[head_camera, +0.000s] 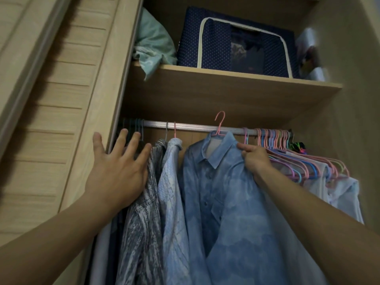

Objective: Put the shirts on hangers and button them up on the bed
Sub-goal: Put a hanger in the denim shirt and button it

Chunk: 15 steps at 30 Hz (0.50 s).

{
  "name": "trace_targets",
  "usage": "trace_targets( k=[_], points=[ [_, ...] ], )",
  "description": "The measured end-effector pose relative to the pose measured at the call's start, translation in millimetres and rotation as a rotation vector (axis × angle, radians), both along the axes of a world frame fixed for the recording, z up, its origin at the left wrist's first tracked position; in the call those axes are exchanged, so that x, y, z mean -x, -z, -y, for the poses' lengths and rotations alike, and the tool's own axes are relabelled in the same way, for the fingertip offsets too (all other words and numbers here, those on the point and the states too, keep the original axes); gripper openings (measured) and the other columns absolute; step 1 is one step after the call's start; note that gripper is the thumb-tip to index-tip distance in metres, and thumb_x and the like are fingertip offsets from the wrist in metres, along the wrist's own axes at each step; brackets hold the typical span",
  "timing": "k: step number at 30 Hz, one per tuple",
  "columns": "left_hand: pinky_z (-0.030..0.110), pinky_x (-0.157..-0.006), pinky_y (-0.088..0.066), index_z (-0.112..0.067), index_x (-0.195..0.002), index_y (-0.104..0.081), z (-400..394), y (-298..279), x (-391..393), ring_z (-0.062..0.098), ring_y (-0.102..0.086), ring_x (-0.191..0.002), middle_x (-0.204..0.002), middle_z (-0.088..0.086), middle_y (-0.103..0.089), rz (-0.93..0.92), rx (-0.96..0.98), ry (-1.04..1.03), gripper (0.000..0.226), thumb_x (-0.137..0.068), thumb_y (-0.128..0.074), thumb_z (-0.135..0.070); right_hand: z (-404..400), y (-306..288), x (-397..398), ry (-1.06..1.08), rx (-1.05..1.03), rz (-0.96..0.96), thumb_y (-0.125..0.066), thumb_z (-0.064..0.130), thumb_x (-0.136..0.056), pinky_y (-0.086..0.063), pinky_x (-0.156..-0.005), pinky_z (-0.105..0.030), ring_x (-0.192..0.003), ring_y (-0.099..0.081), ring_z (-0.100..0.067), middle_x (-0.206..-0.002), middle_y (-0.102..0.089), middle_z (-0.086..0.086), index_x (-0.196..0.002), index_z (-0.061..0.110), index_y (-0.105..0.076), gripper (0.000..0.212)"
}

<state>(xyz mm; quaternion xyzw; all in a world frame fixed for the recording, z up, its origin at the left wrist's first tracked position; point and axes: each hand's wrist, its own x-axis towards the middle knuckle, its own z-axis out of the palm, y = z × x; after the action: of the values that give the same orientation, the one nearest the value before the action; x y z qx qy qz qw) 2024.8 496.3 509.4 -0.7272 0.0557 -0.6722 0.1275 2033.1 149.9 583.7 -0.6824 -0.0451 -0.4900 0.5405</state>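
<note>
Shirt (226, 202) hangs from my right grip (254, 159), its hook above the rail (195, 128). My left grip (117, 171), spread wide, pushes other shirts (156, 192) aside for room.

We see a dim, bluish picture, lit softly from behind us. A broad dark shadow falls across the wardrobe door (41, 112) to the left of the left hand (117, 167). Lines bow toward the edges from the wide lens. A shiny wrapped bundle (310, 52) high above the right hand (255, 159) smears with blur.
</note>
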Motion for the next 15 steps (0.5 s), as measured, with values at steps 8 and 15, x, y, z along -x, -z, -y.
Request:
trace_targets(
  k=[8, 15],
  points=[
    [0.078, -0.109, -0.012, -0.019, -0.144, -0.057, -1.7, 1.3, 2.0, 0.042, -0.036, -0.145, -0.154, 0.020, -0.045, 0.002, -0.017, 0.031, 0.056, -0.098, -0.038, -0.043, -3.6, 5.8, -4.1, -0.020, 0.087, -0.171, -0.044, -0.012, -0.099, -0.056, -0.077, -0.024, -0.094, -0.063, -0.027, -0.115, -0.067, -0.015, -0.128, -0.002, -0.065, 0.037],
    [0.077, -0.109, -0.013, -0.019, -0.144, -0.057, -1.5, 1.7, 3.1, 0.042, -0.038, -0.144, -0.153, 0.020, -0.046, 0.010, -0.007, 0.044, 0.057, -0.098, -0.039, -0.046, -2.7, 4.1, -0.7, -0.212, 0.145, -0.239, -0.045, -0.003, -0.104, -0.057, -0.082, -0.030, -0.099, -0.068, -0.025, -0.119, -0.069, -0.014, -0.131, 0.010, -0.065, 0.037]
  ],
)
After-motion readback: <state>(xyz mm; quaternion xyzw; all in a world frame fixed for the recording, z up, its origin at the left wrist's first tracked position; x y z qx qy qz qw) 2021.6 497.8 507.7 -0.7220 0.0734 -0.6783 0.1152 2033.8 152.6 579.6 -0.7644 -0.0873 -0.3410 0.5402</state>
